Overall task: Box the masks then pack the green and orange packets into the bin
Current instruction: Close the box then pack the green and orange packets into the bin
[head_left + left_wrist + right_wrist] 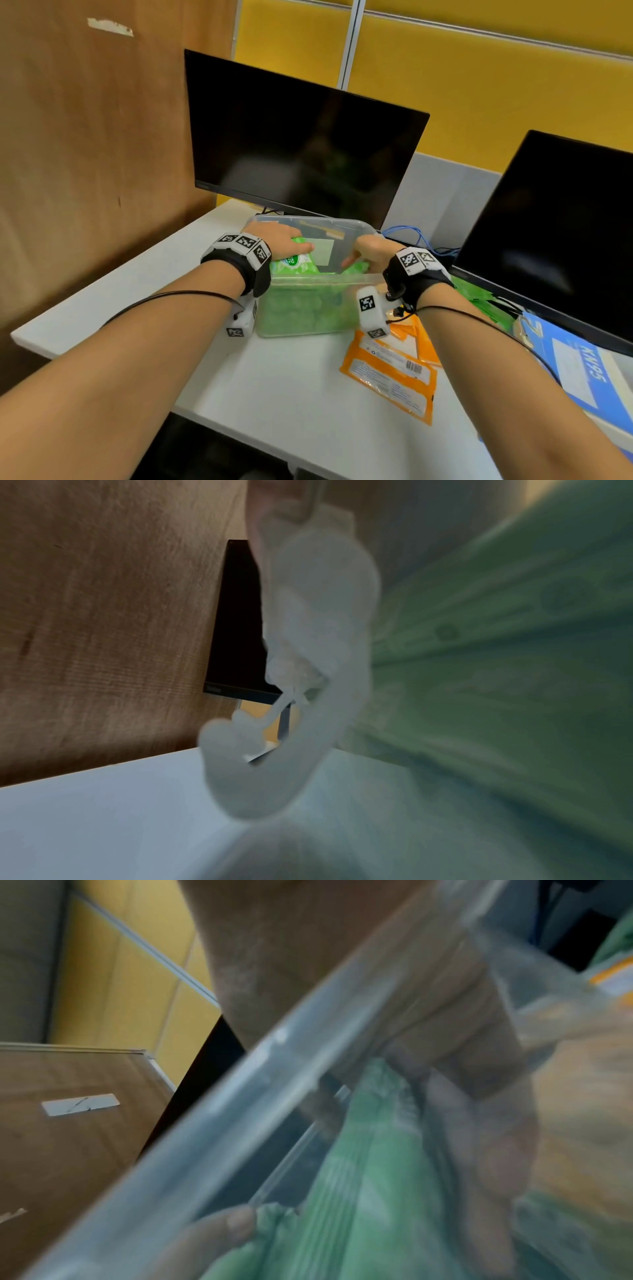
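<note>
A clear plastic bin [325,279] stands on the white desk with several green packets [301,315] inside. My left hand [284,241] reaches in at the bin's left and grips the top of an upright green packet [291,262]. My right hand [370,251] is inside at the right and pinches another green packet [369,1177] just behind the bin's rim [240,1096]. In the left wrist view only the blurred bin wall [308,642] and green packets [496,669] show. Orange packets [390,373] lie on the desk in front of the bin, to the right.
More green packets [479,301] lie right of the bin. A blue mask box [575,370] sits at the desk's right edge. Two dark monitors [301,144] stand behind, with blue cables [414,236] between them. A wooden partition [85,154] closes the left.
</note>
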A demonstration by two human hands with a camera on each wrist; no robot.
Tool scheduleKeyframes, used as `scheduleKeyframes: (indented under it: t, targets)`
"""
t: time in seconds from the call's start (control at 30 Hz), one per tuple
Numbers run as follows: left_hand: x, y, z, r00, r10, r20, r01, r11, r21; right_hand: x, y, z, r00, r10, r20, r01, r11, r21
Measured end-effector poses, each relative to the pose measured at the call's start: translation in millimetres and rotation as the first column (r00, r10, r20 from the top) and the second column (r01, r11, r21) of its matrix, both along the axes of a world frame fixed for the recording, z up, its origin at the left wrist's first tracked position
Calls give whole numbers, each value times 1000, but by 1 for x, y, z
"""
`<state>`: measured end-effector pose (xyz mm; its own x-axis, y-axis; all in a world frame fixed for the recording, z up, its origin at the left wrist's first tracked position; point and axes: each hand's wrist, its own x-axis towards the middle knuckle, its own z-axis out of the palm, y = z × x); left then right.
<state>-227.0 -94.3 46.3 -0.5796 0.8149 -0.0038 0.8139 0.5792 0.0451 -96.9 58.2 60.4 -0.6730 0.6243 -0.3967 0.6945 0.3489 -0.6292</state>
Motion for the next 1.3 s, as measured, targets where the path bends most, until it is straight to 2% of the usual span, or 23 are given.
scheduleKeyframes:
  t: [0.1, 0.13, 0.2, 0.27, 0.33, 0.37, 0.4, 0.47, 0.53, 0.63, 0.73, 0.83, 0.9, 1.03, 1.2, 1.23, 1.27, 1.3]
  targets:
    - [0, -1, 1, 1000, -3, -2, 3, 1000, 4, 0, 1, -2, 985, 154, 81, -155, 988, 13]
    - [1, -1, 1, 1000, -3, -2, 3, 1000, 5, 0, -3, 0, 984, 168, 58, -168, 986, 2]
    - [2, -1, 2, 1000, -1, -2, 1, 1000, 7, 2, -3, 7, 977, 211, -32, -206, 972, 114]
    - [4, -2, 3, 1000, -3, -1, 3, 1000, 2, 2, 3, 1, 972, 233, 30, -232, 930, 286]
    - [4, -1, 3, 1000, -5, -4, 5, 1000, -3, 5, 6, -9, 938, 235, 254, -321, 866, 384]
    - [3, 0, 2, 1000, -6, -4, 6, 1000, -6, 2, 12, -21, 900, 223, 374, -392, 787, 477]
    - [2, 0, 1, 1000, -6, -3, 6, 1000, -10, 5, 10, -25, 875, 232, 424, -448, 718, 533]
    - [0, 1, -1, 1000, -5, 1, 5, 1000, -8, 5, 3, -27, 860, 215, 462, -482, 637, 602]
    - [-2, 1, -1, 1000, -1, -4, 1, 1000, -9, 7, -7, -19, 870, 242, 430, -475, 647, 597]
    - [-3, 1, -1, 1000, 2, 0, -2, 1000, -17, 16, -12, -6, 887, 207, 413, -431, 693, 578]
    - [-2, 2, -1, 1000, 5, 4, -5, 1000, -19, 19, -3, -6, 868, 242, 434, -477, 646, 596]
    - [-1, 2, -1, 1000, 12, 3, -12, 1000, -16, 25, -6, -4, 853, 222, 473, -488, 662, 569]
    - [-1, 1, -1, 1000, 12, 3, -12, 1000, -18, 24, -5, -9, 839, 239, 488, -514, 644, 567]
    - [-2, 1, 0, 1000, 7, 15, -6, 1000, -25, 15, 5, -13, 879, 243, 411, -447, 720, 531]
    - [-1, 3, 0, 1000, 9, 20, -9, 1000, -28, 0, 9, -30, 880, 212, 425, -442, 694, 568]
    - [-2, 3, 0, 1000, 7, 19, -7, 1000, -26, -7, 7, -31, 915, 216, 340, -384, 725, 573]
    - [-2, 3, 0, 1000, 6, 21, -5, 1000, -25, -13, 5, -28, 959, 223, 175, -283, 774, 566]
    - [-2, 2, 0, 1000, 4, 22, -4, 1000, -25, -15, 2, -22, 980, 190, -61, -127, 826, 549]
